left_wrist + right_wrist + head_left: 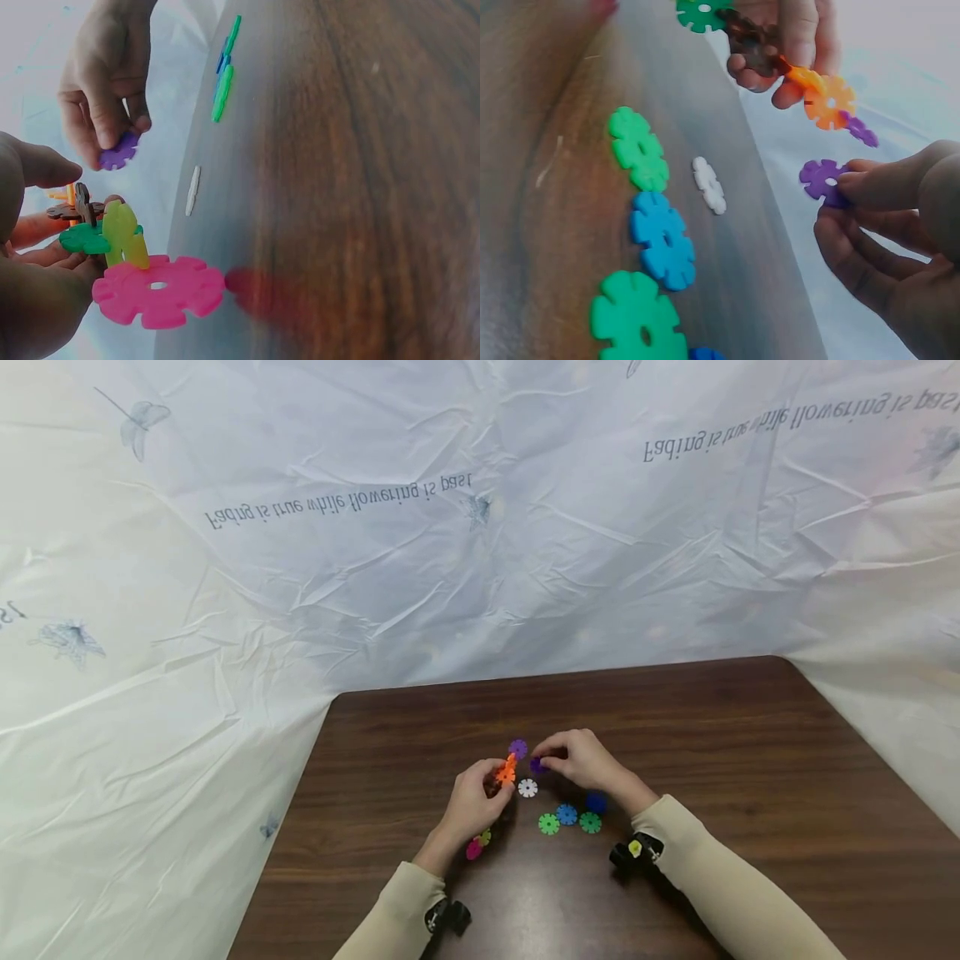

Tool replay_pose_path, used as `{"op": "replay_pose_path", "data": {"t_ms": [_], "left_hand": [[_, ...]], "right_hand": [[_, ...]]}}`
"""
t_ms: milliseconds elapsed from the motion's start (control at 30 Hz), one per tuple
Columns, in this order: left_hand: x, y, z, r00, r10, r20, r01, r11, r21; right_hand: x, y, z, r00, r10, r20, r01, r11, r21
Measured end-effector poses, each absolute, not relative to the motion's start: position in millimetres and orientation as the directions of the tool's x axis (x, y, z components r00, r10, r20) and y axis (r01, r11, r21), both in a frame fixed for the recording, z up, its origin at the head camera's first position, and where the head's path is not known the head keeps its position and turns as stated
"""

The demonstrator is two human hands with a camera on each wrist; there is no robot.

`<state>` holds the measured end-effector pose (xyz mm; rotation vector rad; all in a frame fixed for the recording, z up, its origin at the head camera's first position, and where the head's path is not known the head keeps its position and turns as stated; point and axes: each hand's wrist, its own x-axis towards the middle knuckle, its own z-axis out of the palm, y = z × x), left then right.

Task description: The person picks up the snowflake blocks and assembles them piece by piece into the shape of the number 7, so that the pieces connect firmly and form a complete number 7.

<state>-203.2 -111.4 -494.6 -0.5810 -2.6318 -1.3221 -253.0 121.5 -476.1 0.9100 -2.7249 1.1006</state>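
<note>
My left hand (472,797) grips a chain of slotted plastic snowflake discs around its middle. In the left wrist view, a pink disc (180,300) ends the chain, followed by yellow pieces (120,225), a green disc (84,240) and brown pieces (67,213). Orange discs (821,112) continue past the fingers, and a purple disc (860,129) is joined at the far tip. Between thumb and fingers, my right hand (588,760) pinches a separate purple disc (814,176). This disc is held close to the chain's purple tip, with a gap between them.
On the brown wooden table (750,760) lie a white disc (528,793), a light green disc (549,830), a blue disc (566,807), a green disc (591,828) and a dark blue disc (597,802). A pale printed sheet (420,585) hangs behind the table.
</note>
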Motion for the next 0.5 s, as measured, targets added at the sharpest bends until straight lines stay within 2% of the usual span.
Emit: {"op": "replay_pose_path", "data": {"t_ms": [200, 500], "left_hand": [[-203.3, -111.9, -496.2, -0.916, 0.272, 0.296, 0.4, 0.546, 0.736], [-204.0, -112.8, -496.7, -0.912, 0.283, 0.297, 0.406, 0.515, 0.755]], "right_hand": [[-255.6, 121.7, -472.4, -0.857, -0.418, 0.301, -0.504, 0.567, -0.651], [-259.9, 122.3, -469.4, -0.863, -0.357, 0.357, -0.503, 0.551, -0.666]]}}
